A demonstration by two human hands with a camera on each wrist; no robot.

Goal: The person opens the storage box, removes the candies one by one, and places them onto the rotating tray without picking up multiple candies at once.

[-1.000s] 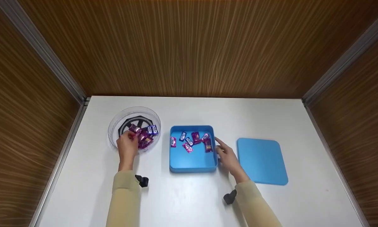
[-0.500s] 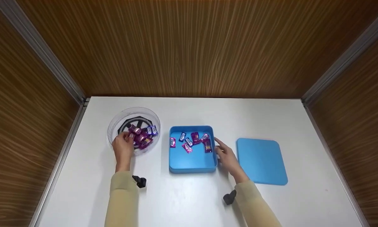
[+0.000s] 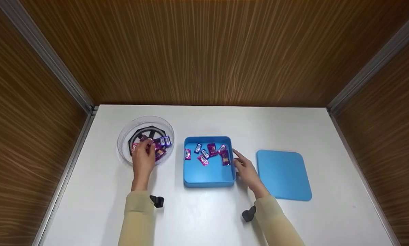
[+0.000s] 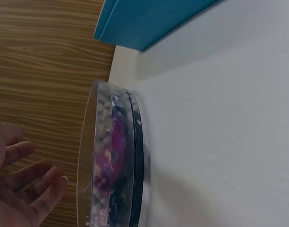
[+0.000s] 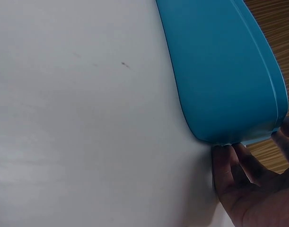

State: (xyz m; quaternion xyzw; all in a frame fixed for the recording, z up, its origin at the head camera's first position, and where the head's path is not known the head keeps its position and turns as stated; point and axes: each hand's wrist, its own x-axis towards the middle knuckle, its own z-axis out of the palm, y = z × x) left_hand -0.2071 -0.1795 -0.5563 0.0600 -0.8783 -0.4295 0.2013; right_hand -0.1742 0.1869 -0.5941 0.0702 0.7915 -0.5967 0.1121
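In the head view my left hand (image 3: 143, 160) reaches over the near side of a round clear plastic container (image 3: 123, 134) with wrapped candies (image 3: 161, 152) inside. Its fingertips overlap the candy pile there. From the left wrist, the fingers look loosely bent above the container's rim, with no candy visible between them. My right hand (image 3: 248, 173) touches the right side of a square blue box (image 3: 204, 176). Its fingertips (image 5: 222, 153) rest against the outer wall in the right wrist view. Several pink, purple and blue candies (image 3: 212, 149) lie in the box, mostly toward the back.
A flat blue lid (image 3: 283, 175) lies on the white table (image 3: 197, 215) to the right of my right hand. Wood-grain panels (image 3: 211, 54) enclose the back and both sides. A black wrist device (image 3: 249, 214) sticks out from each cuff.
My left hand first drew back slightly left, then came right and forward over the candy pile. A pink candy now shows left of its fingers. My right hand and the box have stayed in place.
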